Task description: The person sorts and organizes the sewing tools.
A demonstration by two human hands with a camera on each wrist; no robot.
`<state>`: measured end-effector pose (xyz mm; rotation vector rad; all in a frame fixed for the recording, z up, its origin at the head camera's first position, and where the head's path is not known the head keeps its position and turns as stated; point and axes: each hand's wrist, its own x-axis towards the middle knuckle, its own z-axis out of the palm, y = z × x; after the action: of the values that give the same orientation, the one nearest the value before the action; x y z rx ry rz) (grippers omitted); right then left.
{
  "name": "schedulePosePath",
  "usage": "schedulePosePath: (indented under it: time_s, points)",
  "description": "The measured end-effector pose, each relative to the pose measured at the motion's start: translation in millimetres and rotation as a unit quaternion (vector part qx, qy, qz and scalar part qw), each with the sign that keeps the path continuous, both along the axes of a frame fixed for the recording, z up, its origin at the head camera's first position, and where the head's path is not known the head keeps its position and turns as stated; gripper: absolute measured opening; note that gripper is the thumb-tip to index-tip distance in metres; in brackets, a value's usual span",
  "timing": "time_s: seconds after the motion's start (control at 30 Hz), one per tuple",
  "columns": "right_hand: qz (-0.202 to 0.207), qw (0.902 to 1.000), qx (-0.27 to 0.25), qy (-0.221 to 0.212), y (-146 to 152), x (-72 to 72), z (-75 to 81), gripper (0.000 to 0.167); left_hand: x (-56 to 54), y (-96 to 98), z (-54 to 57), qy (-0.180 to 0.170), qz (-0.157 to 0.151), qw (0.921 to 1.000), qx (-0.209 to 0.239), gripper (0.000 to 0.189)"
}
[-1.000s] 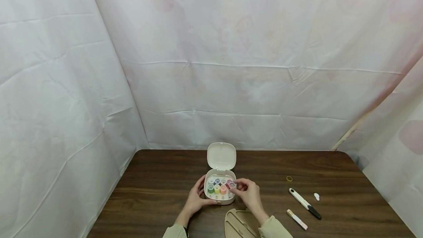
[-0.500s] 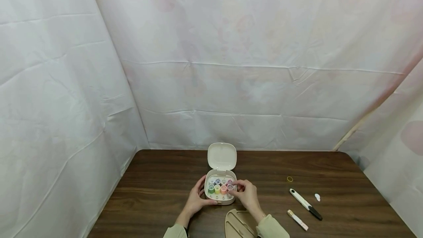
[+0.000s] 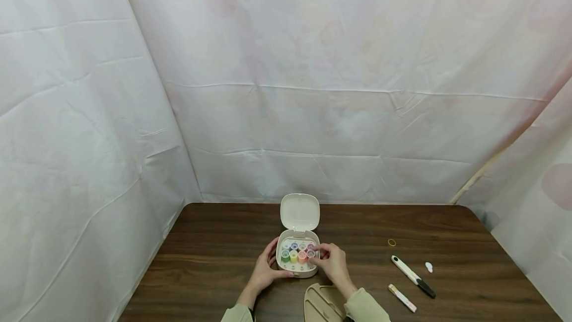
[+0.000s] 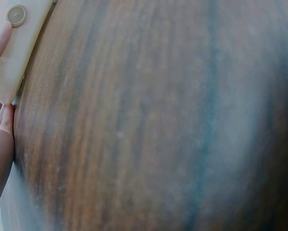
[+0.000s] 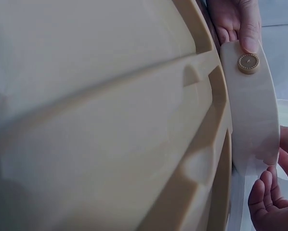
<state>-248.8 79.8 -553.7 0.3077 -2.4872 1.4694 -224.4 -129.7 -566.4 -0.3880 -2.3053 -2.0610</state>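
Observation:
A cream lidded box (image 3: 298, 273) stands on the table with its lid (image 3: 300, 211) raised. Rows of small thread spools sit inside, among them a green spool (image 3: 285, 256), a yellow spool (image 3: 293, 256) and an orange spool (image 3: 302, 257). My left hand (image 3: 263, 271) grips the box by its left side and front, thumb beside the round button catch (image 4: 16, 16). With thumb and forefinger, my right hand (image 3: 334, 266) pinches a pale purple spool (image 3: 311, 254) at the front row's right end. In the right wrist view the box wall hides the spools.
A beige compartment tray (image 3: 321, 303) lies in front of the box, partly under my right sleeve. Farther right are a yellow ring (image 3: 391, 242), a white-and-black handled tool (image 3: 412, 276), a small white piece (image 3: 429, 267) and a short white tube (image 3: 402, 297).
My right hand has shifted slightly left, bringing the purple spool from the box's right edge into line with the front row. My left hand keeps its hold on the box.

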Motion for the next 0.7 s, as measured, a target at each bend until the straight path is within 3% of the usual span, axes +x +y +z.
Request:
schedulePosePath:
  time_s: [0.2,0.5,0.7]
  points:
    - [0.001,1.0,0.001,-0.008,-1.0,0.7,2.8,0.026,-1.0,-0.2,-0.8,0.003,0.005,0.9999,-0.014,0.098]
    - [-0.005,0.9997,0.001,-0.023,-1.9,-0.9,1.9,0.027,-13.2,-3.9,-27.8,-0.013,0.015,0.9996,-0.019,0.102]
    - [-0.009,0.9996,-0.001,-0.028,-2.4,-1.0,0.9,0.027,-14.5,-4.6,-31.0,-0.005,0.014,0.9996,-0.022,0.103]
